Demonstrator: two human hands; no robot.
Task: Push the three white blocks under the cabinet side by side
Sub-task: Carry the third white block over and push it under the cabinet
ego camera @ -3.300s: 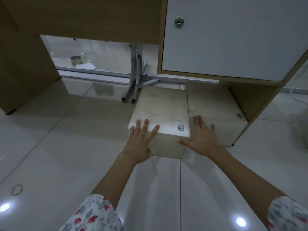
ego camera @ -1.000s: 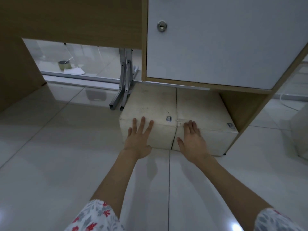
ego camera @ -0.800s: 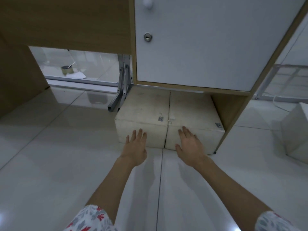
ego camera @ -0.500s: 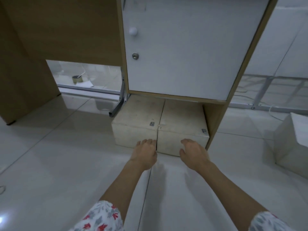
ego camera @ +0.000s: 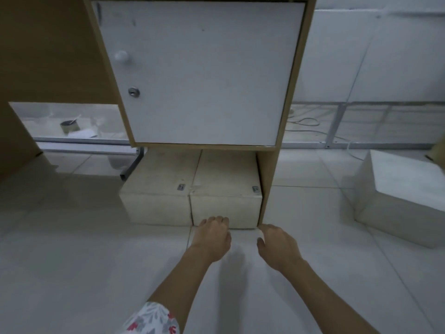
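Note:
Two white blocks sit side by side on the floor, their back halves under the cabinet (ego camera: 202,73): the left block (ego camera: 159,186) and the right block (ego camera: 226,186), which lies against the cabinet's right side panel. A third white block (ego camera: 399,196) stands apart on the floor at the far right. My left hand (ego camera: 213,235) hovers low in front of the right block's face, fingers curled, holding nothing. My right hand (ego camera: 277,244) is just right of it, near the foot of the side panel, fingers loosely apart and empty.
A wooden desk panel (ego camera: 14,131) stands at the left. A metal leg (ego camera: 131,167) slants down beside the left block. Behind it lie a small tin (ego camera: 69,126) and paper. A cable (ego camera: 305,122) runs along the wall at the back right.
The left block slid back level with the right one. Both hands then came off the block tops and drew back and to the right. The view rose, bringing the third block into sight.

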